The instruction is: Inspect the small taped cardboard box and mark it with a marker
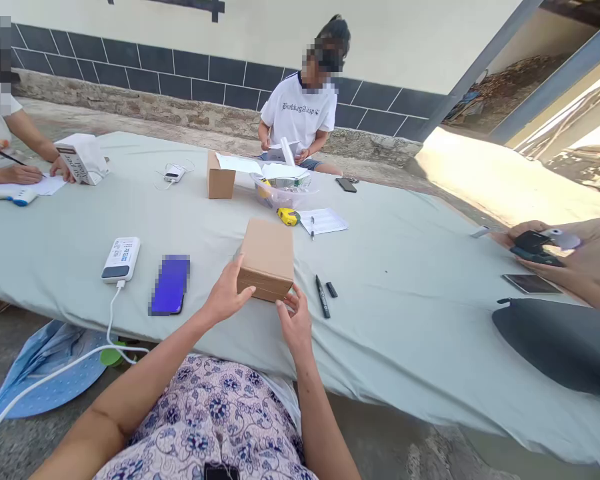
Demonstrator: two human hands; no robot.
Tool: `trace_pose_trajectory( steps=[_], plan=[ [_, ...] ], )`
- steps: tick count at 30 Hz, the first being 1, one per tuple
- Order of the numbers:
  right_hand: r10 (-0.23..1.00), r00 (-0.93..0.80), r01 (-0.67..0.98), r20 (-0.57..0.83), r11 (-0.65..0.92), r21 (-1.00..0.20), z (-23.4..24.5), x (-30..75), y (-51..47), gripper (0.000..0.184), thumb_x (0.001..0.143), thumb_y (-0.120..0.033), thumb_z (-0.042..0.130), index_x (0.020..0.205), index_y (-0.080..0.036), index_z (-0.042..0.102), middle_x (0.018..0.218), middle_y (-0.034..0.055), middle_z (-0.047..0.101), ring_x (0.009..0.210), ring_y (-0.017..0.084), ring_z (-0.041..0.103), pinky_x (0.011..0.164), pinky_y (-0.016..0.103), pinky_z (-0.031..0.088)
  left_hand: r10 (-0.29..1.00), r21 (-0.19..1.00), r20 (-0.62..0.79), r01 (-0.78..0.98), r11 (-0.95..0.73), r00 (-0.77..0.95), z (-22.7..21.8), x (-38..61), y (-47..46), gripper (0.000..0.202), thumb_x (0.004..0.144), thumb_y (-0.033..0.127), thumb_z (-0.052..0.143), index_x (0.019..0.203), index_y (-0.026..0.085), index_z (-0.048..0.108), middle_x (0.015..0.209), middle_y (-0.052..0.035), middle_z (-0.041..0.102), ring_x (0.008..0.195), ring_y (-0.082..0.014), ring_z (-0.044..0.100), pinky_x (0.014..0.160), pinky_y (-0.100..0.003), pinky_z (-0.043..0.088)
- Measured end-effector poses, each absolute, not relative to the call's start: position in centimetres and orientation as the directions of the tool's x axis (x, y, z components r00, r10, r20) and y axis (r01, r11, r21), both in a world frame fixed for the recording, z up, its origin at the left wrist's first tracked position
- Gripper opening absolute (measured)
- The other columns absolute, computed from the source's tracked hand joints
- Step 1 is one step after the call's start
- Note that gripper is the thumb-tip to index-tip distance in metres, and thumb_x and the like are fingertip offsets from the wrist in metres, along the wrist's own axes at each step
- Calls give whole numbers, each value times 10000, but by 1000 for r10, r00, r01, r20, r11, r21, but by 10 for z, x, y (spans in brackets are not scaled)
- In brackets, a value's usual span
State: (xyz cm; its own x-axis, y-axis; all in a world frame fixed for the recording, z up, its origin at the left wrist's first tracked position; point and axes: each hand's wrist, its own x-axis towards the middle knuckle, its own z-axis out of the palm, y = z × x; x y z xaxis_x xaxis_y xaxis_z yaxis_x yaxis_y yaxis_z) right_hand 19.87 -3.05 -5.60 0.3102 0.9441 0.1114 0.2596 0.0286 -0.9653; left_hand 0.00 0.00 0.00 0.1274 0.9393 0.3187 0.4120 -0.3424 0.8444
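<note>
A closed brown cardboard box (pixel 267 250) sits on the cloth-covered table in front of me. My left hand (pixel 227 292) holds its left side, the thumb lying along the front face and the other fingers partly hidden. At the front right corner, my right hand (pixel 295 317) grips the box with bent fingers, thumb toward the front. Just right of the box lie an uncapped black marker (pixel 323 297) and its cap (pixel 332 290). A phone with a blue screen (pixel 170 285) lies left of my left hand.
A white power bank (pixel 121 260) trails a cable off the near edge. Behind the box are a yellow tape measure (pixel 289 216), paper with a pen (pixel 325 221), a plastic basket (pixel 285 197) and another cardboard box (pixel 221 183). Other people sit around; a dark bag (pixel 555 340) lies right.
</note>
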Motion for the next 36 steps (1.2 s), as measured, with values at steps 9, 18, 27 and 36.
trace_pose_trajectory(
  steps=[9, 18, 27, 36],
  plan=[
    [837, 306, 365, 454, 337, -868, 12, 207, -72, 378, 922, -494, 586, 1172, -214, 632, 1000, 75, 651, 911, 226, 625, 839, 407, 545, 846, 721, 533, 516, -463, 14, 59, -16, -47, 497, 932, 381, 589, 1406, 237, 543, 1158, -102, 615, 1012, -214, 604, 872, -356, 546],
    [847, 286, 505, 448, 265, -822, 42, 193, -70, 509, 894, -558, 605, 1293, -245, 553, 1268, 128, 636, 1054, 264, 616, 835, 415, 536, 835, 751, 551, 440, -492, -6, 72, 1, -53, 191, 945, 319, 571, 1098, 226, 636, 1231, -111, 658, 1228, -267, 579, 1073, -437, 453],
    [817, 334, 611, 469, 191, -768, 42, 186, -78, 513, 782, -663, 682, 1039, -243, 535, 1048, 74, 616, 971, 268, 595, 831, 403, 492, 831, 728, 555, 509, -459, -45, 65, 10, -75, 220, 842, 345, 743, 954, 230, 593, 1181, -104, 669, 1174, -282, 604, 1003, -444, 505],
    [833, 299, 545, 465, 251, -800, 43, 183, -83, 334, 863, -559, 632, 977, -248, 588, 1044, 75, 622, 1009, 263, 591, 830, 402, 502, 806, 681, 591, 553, -480, -27, 61, 5, -79, 171, 861, 334, 706, 932, 241, 581, 1186, -103, 685, 1161, -276, 622, 973, -439, 522]
  ],
)
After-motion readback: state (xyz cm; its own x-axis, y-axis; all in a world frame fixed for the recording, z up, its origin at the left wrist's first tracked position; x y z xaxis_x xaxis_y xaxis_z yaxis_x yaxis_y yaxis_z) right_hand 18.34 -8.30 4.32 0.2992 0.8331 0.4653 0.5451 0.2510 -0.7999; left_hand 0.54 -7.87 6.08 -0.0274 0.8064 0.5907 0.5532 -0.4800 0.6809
